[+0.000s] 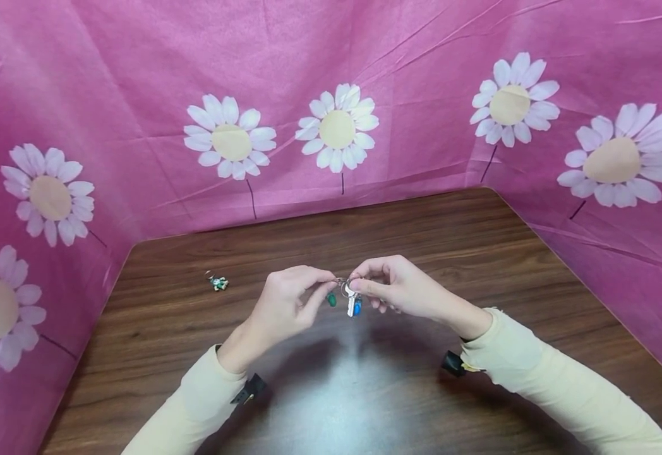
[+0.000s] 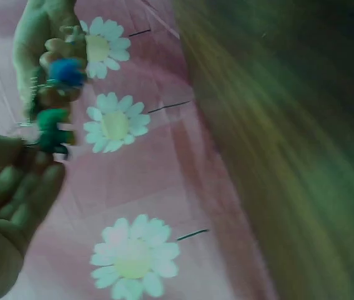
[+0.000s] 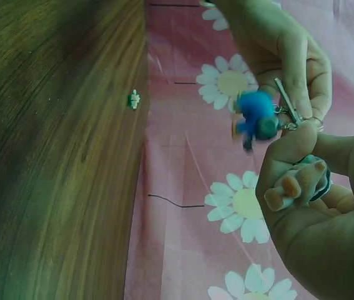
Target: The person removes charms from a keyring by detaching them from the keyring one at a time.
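wooden table (image 1: pixel 155 354); 2 hands (image 1: pixel 288 300) (image 1: pixel 403 289) pinch key ring (image 1: pixel 342 290); key (image 1: pixel 350 306), blue charm (image 1: pixel 357 308), green charm (image 1: pixel 332 299) hang.

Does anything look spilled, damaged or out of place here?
Nothing looks spilled or damaged. One small figurine lies alone on the table, apart from the key and charms held between the left hand and right hand; possibly just set aside.

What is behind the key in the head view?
Past the right side of the key, part of a blue charm shows, with the wooden tabletop beyond. Whatever the key covers, including any more of the charm, cannot be seen.
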`<move>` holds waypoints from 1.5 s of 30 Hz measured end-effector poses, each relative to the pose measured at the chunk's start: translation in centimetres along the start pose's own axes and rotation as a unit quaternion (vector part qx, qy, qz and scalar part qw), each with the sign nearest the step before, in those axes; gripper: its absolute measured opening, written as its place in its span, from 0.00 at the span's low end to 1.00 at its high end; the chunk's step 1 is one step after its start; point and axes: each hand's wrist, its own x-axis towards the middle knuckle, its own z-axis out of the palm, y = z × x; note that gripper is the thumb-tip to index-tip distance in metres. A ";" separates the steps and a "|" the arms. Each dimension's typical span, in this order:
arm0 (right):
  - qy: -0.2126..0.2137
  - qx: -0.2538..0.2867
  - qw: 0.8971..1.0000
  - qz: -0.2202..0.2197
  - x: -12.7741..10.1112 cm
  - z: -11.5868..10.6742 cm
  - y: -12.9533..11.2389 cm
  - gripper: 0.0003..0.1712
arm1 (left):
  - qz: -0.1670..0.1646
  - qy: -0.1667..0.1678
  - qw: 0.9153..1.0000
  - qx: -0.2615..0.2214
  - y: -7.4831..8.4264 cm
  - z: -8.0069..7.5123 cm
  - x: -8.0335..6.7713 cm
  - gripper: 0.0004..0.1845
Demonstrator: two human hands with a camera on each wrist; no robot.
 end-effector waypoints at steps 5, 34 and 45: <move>-0.004 -0.031 0.999 -0.020 0.2 0.1 0.6 0.08 | 0.020 -0.074 0.991 0.114 0.9 -0.7 0.7 0.02; -0.008 -0.046 0.999 0.006 0.8 0.5 1.2 0.10 | -0.006 -0.100 0.991 0.088 0.0 -0.4 0.6 0.10; -0.047 -0.036 0.997 0.047 1.0 0.3 1.2 0.12 | -0.008 -0.074 0.996 0.050 -0.8 -0.1 0.1 0.07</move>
